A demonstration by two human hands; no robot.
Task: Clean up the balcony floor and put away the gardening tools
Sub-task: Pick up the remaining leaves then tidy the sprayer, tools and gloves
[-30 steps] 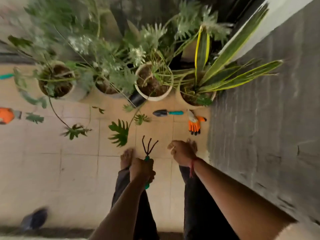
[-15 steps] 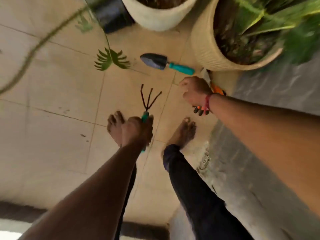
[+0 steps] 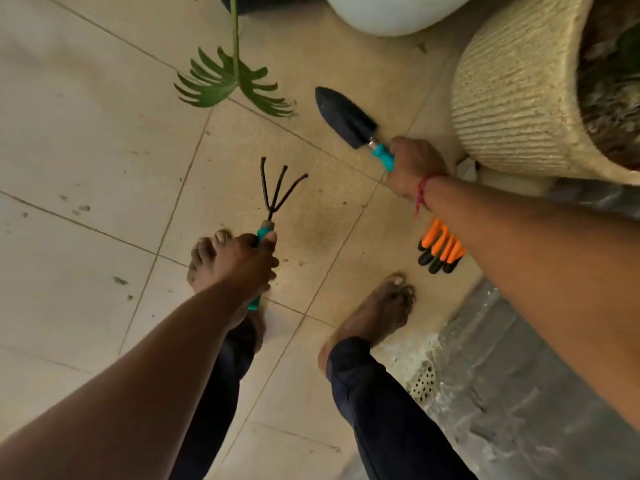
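Head view: fingers of the left hand (image 3: 247, 261) are clamped on the rake (image 3: 273, 192) handle. Those of the right hand (image 3: 414, 168) wrap the trowel (image 3: 346, 116) handle beside the ribbed pot (image 3: 512, 109). With both hands full, the orange gloves (image 3: 441, 249) on the floor (image 3: 104, 133) risk being left behind or trodden on.

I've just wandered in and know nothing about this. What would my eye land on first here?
Two teal-handled tools stand out: the left hand grips a rake at centre, and the right hand grips a trowel beside the ribbed pot at upper right. Bright orange gloves lie on the tiles under the right forearm, and a green leaf reaches in from the top.
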